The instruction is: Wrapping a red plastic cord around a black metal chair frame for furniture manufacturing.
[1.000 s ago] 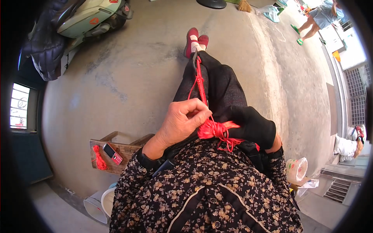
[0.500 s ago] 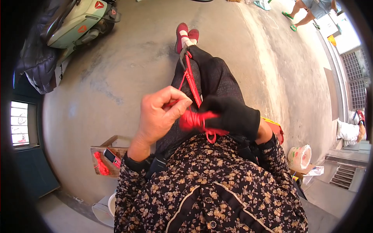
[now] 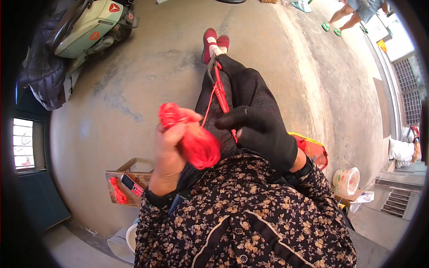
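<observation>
My left hand (image 3: 167,152), bare, is closed around a bundle of wound red cord (image 3: 199,145) above my left thigh. The bundle is blurred. A thin red strand runs from near it up to a red braided strip (image 3: 220,94) lying along my legs. The strip's far end meets a dark strap (image 3: 211,64) near my shins. My right hand (image 3: 266,134), in a black glove with a bare thumb tip, is over the strip's near end. Its index finger reaches across the strip and the thumb is apart from it; the other fingers are partly hidden.
At my left, a wooden stool (image 3: 129,167) bears a phone (image 3: 132,184) and a red cord hank (image 3: 118,191). A red, yellow-edged container (image 3: 316,152) and a white bucket (image 3: 346,180) stand at right. A scooter (image 3: 89,29) is far left; another person (image 3: 353,15) stands far right.
The cord bundle has passed to my left hand and moved left and toward me. My right hand has come off the bundle, its fingers now spread by the strip. The other person's feet shifted slightly.
</observation>
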Motion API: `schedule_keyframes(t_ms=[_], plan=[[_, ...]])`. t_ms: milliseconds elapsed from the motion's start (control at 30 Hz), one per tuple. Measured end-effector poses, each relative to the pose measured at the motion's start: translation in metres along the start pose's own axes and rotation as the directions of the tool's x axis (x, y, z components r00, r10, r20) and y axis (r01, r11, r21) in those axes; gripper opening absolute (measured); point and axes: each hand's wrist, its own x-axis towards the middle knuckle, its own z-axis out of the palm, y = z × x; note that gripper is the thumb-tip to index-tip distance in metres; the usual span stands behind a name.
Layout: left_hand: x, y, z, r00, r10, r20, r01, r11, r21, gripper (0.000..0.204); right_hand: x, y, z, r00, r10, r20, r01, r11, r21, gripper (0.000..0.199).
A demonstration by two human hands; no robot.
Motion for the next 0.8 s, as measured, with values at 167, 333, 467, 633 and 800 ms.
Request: schedule_keyframes(t_ms=[167,333,467,633,800], plan=[[-0.015,0.039,-0.002,0.975,0.070,0.211,-0.007,0.959,-0.283,0.040,0.019,0.003,-0.003,0.859,0.216,0.464,0.042,0.874,-0.484,0.037],[-0.002,0.059,-0.010,0.748,0.297,0.594,-0.070,0.925,-0.373,0.041,0.055,0.010,0.028,0.822,-0.377,0.427,0.569,0.540,-0.620,0.053],[0.008,0.064,-0.011,0.911,0.381,0.156,-0.385,0.923,-0.008,0.042,0.086,0.002,-0.011,0.842,-0.537,-0.055,0.297,0.546,-0.784,0.056],[0.076,0.017,-0.056,0.995,-0.002,-0.098,0.057,0.831,0.554,0.028,0.111,0.033,-0.058,0.907,-0.040,-0.419,-0.232,0.783,-0.577,0.048],[0.108,-0.050,-0.043,0.967,-0.226,0.118,0.178,0.929,0.325,0.030,0.098,0.093,-0.066,0.959,0.091,-0.270,-0.231,0.801,-0.552,0.046]])
